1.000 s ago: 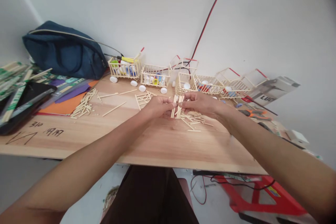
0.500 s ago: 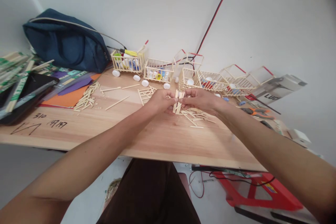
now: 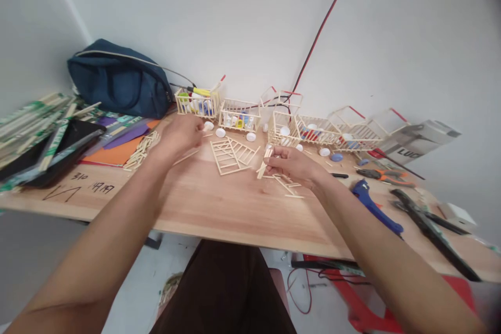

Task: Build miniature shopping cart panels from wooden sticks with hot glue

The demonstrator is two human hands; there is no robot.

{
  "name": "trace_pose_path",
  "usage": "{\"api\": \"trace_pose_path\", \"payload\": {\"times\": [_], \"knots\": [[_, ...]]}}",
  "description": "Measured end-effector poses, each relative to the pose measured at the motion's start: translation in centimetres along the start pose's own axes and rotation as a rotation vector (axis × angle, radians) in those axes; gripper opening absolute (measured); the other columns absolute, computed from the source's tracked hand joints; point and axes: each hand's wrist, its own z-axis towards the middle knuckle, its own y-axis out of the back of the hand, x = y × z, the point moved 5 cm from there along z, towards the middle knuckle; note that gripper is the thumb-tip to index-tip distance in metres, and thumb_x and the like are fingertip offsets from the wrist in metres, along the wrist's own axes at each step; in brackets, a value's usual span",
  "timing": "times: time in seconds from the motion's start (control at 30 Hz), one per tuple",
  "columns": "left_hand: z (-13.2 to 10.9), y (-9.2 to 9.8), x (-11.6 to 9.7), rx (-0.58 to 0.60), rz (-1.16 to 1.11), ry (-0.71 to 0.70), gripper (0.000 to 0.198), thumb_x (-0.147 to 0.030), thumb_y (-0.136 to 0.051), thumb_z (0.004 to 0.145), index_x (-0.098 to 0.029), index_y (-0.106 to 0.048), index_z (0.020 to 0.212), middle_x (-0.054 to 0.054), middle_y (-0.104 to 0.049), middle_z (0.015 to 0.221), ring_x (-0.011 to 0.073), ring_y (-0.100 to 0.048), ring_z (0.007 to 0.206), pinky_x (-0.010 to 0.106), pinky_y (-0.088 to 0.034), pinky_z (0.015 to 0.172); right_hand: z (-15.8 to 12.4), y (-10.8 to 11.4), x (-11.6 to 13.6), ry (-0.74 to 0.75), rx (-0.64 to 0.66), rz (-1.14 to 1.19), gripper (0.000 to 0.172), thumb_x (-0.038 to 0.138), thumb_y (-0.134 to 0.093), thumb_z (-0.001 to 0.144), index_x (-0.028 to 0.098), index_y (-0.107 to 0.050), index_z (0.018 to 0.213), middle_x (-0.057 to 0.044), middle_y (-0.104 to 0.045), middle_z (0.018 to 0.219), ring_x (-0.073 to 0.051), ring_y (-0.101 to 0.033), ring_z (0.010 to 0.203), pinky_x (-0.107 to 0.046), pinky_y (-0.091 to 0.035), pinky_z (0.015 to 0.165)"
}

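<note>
My right hand (image 3: 288, 160) pinches a small bundle of short wooden sticks (image 3: 265, 163) upright above the table, beside a loose pile of sticks (image 3: 287, 185). My left hand (image 3: 180, 134) is off to the left, fingers curled together over the table close to a longer stick (image 3: 187, 156); what its fingertips hold, if anything, is hidden. Between the hands lie two flat ladder-like stick frames (image 3: 226, 157), overlapping. Behind them stand small stick-built carts, one (image 3: 239, 114) with white wheels and coloured bits inside.
A heap of cut sticks (image 3: 143, 148) lies left, near orange paper (image 3: 113, 152) and a blue bag (image 3: 121, 81). At right are a blue glue gun (image 3: 376, 207), orange-handled pliers (image 3: 385, 176) and a long black tool (image 3: 438, 235). More carts (image 3: 318, 133) line the wall.
My hands were together on the sticks; my left hand has let go and moved left. The right hand keeps the bundle. The view has shifted, and the stick frames are uncovered.
</note>
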Motion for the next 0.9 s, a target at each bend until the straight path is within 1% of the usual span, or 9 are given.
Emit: {"api": "trace_pose_path", "payload": {"times": [0.07,0.13,0.3,0.4,0.53,0.63,0.7,0.77,0.9], "knots": [[-0.4,2.2,1.9,-0.102,0.399,0.022,0.008,-0.011,-0.059,0.072,-0.013,-0.059,0.063,0.003,-0.060,0.067,0.0215,-0.059,0.087,0.027,-0.040,0.077,0.2,-0.6,-0.3,0.020,-0.005,0.076,0.030,0.033,-0.083,0.061,0.016,-0.061,0.072,0.001,-0.065,0.065,-0.009,-0.061,0.061,-0.023,-0.053,0.066],[-0.9,3.3,3.9,-0.130,0.579,0.136,0.011,-0.011,-0.053,0.076,-0.012,-0.060,0.068,0.005,-0.060,0.072,0.0241,-0.060,0.088,0.031,-0.040,0.078,0.5,-1.3,-0.4,0.038,-0.019,0.148,0.032,0.034,-0.084,0.060,0.016,-0.061,0.072,0.002,-0.063,0.065,-0.008,-0.060,0.060,-0.024,-0.053,0.065],[-1.4,3.6,6.4,-0.123,0.618,0.216,0.011,-0.013,-0.052,0.077,-0.012,-0.062,0.074,0.015,-0.063,0.082,0.0338,-0.061,0.088,0.040,-0.044,0.073,0.9,-3.1,-0.3,0.058,-0.024,0.220,0.035,0.036,-0.086,0.057,0.017,-0.060,0.071,0.002,-0.063,0.065,-0.009,-0.059,0.059,-0.024,-0.053,0.064],[-1.6,3.9,6.2,-0.197,0.608,0.181,0.013,-0.019,-0.053,0.080,-0.013,-0.064,0.075,0.020,-0.064,0.089,0.0386,-0.058,0.099,0.046,-0.043,0.081,1.0,-3.4,-0.4,0.059,-0.034,0.245,0.036,0.037,-0.086,0.055,0.018,-0.060,0.071,0.003,-0.062,0.066,-0.009,-0.059,0.060,-0.024,-0.053,0.064],[-2.3,2.9,2.6,-0.326,0.387,-0.077,0.024,-0.029,-0.050,0.085,-0.015,-0.068,0.093,0.017,-0.066,0.107,0.0336,-0.055,0.109,0.046,-0.037,0.097,1.1,-3.4,-0.7,0.075,-0.079,0.292,0.041,0.038,-0.088,0.051,0.018,-0.057,0.069,0.004,-0.060,0.063,-0.009,-0.057,0.059,-0.024,-0.052,0.063],[-3.1,-1.5,-0.6,-0.040,-0.043,-0.194,0.031,-0.042,-0.053,0.084,-0.016,-0.069,0.094,0.011,-0.071,0.097,0.0248,-0.063,0.094,0.034,-0.047,0.084,1.2,-3.5,-1.0,0.101,-0.084,0.289,0.041,0.040,-0.087,0.052,0.018,-0.057,0.070,0.004,-0.061,0.064,-0.009,-0.058,0.060,-0.024,-0.050,0.063],[-3.8,-5.6,-2.1,0.275,-0.348,-0.104,0.040,-0.050,-0.054,0.082,-0.014,-0.068,0.094,0.010,-0.072,0.087,0.0220,-0.066,0.081,0.029,-0.049,0.067,1.2,-3.5,-1.1,0.119,-0.080,0.256,0.040,0.041,-0.085,0.056,0.018,-0.058,0.073,0.003,-0.063,0.065,-0.010,-0.059,0.061,-0.024,-0.048,0.064],[-4.5,-8.6,-3.3,0.462,-0.521,-0.040,0.045,-0.055,-0.057,0.079,-0.014,-0.068,0.093,0.009,-0.072,0.083,0.0192,-0.066,0.073,0.025,-0.048,0.058,1.2,-3.2,-1.2,0.144,-0.092,0.202,0.039,0.043,-0.083,0.059,0.018,-0.058,0.075,0.003,-0.064,0.066,-0.010,-0.059,0.062,-0.024,-0.046,0.063],[-4.5,-11.6,-3.8,0.613,-0.621,0.016,0.040,-0.052,-0.067,0.073,-0.013,-0.063,0.070,0.005,-0.066,0.060,0.0111,-0.057,0.049,0.020,-0.042,0.046,0.8,-2.6,-1.1,0.210,-0.134,0.086,0.035,0.043,-0.082,0.062,0.018,-0.059,0.073,0.003,-0.063,0.064,-0.011,-0.058,0.061,-0.025,-0.044,0.063]]}}
